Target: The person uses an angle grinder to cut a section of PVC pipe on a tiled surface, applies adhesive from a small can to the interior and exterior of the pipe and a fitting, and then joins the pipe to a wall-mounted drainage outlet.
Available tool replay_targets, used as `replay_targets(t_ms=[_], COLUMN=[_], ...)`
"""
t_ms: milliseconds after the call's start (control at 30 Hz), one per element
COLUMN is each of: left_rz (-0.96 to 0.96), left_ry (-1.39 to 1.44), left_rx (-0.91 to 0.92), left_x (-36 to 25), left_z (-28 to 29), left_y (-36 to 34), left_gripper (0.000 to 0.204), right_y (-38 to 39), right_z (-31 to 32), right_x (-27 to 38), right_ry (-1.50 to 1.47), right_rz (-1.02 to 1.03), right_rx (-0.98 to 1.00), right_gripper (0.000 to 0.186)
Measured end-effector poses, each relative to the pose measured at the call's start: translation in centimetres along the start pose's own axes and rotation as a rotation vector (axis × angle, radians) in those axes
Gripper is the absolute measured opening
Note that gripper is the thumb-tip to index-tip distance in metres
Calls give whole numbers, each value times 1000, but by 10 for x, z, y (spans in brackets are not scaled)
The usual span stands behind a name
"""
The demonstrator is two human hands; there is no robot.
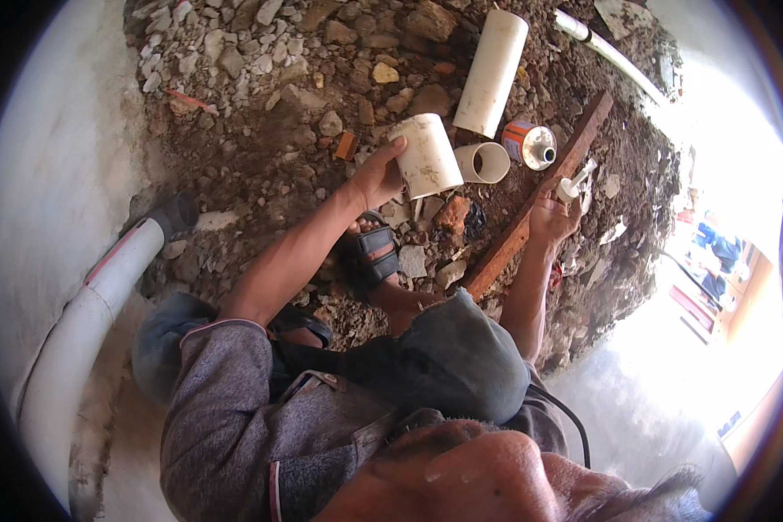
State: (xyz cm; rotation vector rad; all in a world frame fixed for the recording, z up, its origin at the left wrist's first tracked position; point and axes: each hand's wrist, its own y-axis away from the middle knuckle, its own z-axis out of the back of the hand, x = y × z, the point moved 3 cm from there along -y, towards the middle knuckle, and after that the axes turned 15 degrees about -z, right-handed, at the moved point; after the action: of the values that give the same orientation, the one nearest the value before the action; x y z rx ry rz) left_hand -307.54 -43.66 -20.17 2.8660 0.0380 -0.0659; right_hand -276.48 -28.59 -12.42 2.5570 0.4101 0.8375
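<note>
My left hand [378,178] is closed on a short, wide white plastic pipe piece [431,157], its thumb along the near left side. Dirt marks the pipe's wall. Off to the right, my right hand [552,217] pinches a white round cap [569,190] with a pale stem sticking out toward the upper right. Between the hands lies a shorter white pipe ring [485,163], tipped on its side. Just beyond it, an orange and white metal can [524,139] with a dark open neck leans over. A longer white pipe [493,74] rests behind them.
Rubble and loose soil [304,130] cover the ground. A reddish-brown wooden strip [500,250] runs diagonally beneath my right hand. On the left, a large pale pipe [104,296] with a dark end follows the wall. A thin white pipe [618,61] lies at the far right.
</note>
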Motion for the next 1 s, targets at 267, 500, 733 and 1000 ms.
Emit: replay_targets(t_ms=[267, 500, 733, 1000], left_rz=[-197, -446, -319, -246], left_ry=[-114, -640, -1157, -1075], left_rx=[78, -195, -73, -111], left_x=[-56, -105, -146, -163], left_z=[-9, -17, -43, -59], left_y=[-6, 7, 30, 45], left_gripper=[79, 64, 93, 105], right_y=[19, 17, 19, 7], right_z=[-90, -127, -146, -161], right_x=[-71, -126, -157, -157], right_ry=[62, 299, 864, 996], right_rz=[-313, -510, -461, -390], right_rx=[292, 445, 532, 665], right_gripper=[49, 48, 41, 46])
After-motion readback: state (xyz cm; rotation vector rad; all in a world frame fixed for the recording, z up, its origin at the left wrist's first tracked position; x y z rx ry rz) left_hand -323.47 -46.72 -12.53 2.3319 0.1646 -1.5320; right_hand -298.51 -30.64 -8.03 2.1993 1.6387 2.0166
